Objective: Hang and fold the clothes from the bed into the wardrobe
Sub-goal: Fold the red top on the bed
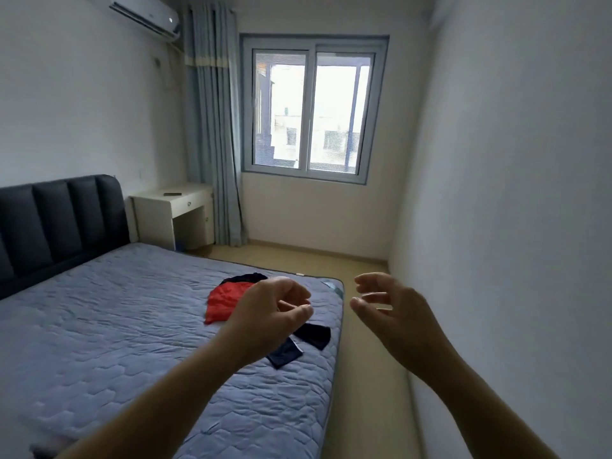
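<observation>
A red garment (221, 302) lies crumpled on the blue quilted bed (116, 326) near its right edge, with a dark garment (245, 278) just behind it. Two small dark pieces of clothing (314, 335) (284, 355) lie closer to me by the same edge. My left hand (268, 318) hovers above these clothes, fingers loosely curled, holding nothing. My right hand (394, 309) is raised over the floor strip beside the bed, fingers relaxed and spread, empty. No wardrobe is in view.
A dark padded headboard (59, 220) stands at the left. A white bedside desk (175, 213) and a blue curtain (215, 144) sit in the far corner by the window (313, 111). A narrow floor strip (364, 359) runs between bed and right wall (513, 226).
</observation>
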